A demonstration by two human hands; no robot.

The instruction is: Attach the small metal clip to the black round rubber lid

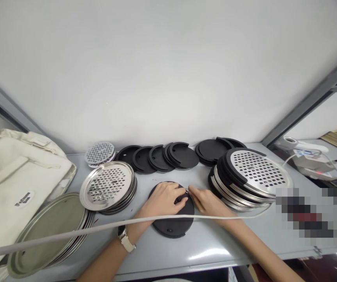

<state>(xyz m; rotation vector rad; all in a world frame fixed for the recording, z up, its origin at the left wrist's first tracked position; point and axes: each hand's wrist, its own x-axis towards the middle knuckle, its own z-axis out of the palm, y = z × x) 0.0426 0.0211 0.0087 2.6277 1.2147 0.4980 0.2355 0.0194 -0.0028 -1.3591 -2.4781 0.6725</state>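
Note:
A round black disc [173, 226] with a raised rim and a small hole lies on the grey table. My left hand [165, 197] rests over its far left part, the thumb apart from the bent fingers, pressing down on the disc. At the disc's far right edge, my right hand [205, 199] is closed in a pinch. A tiny shiny bit shows at its fingertips, too small to name. A white cable [98, 228] hangs across the view in front of both forearms.
Left stand stacked perforated metal discs [109, 186], olive-green trays [51, 231] and a cream bag [24, 176]. Black rimmed discs [183, 156] line the wall. On the right is a tall stack of metal and black discs [256, 168], with a white device [312, 156] beyond.

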